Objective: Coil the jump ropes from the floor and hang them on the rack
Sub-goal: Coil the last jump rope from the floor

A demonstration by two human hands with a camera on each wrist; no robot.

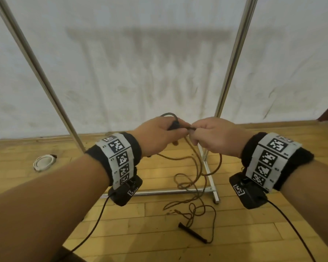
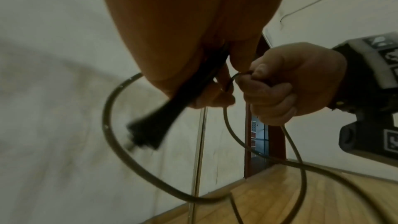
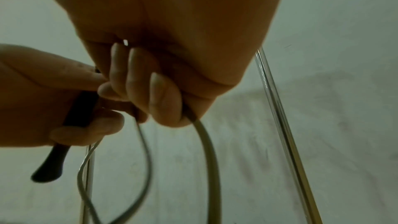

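Observation:
A brown jump rope (image 1: pixel 189 178) hangs from both hands and trails in loose loops to the wooden floor, ending in a black handle (image 1: pixel 192 232) that lies there. My left hand (image 1: pixel 160 134) grips the rope's other black handle (image 2: pixel 159 117), with a small loop rising above its knuckles. Right beside it, my right hand (image 1: pixel 212 136) curls its fingers round the rope (image 3: pixel 206 142). The two hands almost touch in front of the metal rack (image 1: pixel 231 69). The rack's top bar is out of view.
The rack's two chrome uprights (image 1: pixel 32 59) and its floor rail (image 1: pixel 170 191) stand against a white sheeted wall. A white ring-shaped object (image 1: pixel 44 162) lies on the floor at left. Black cables (image 1: pixel 95 227) run from both wrist cameras.

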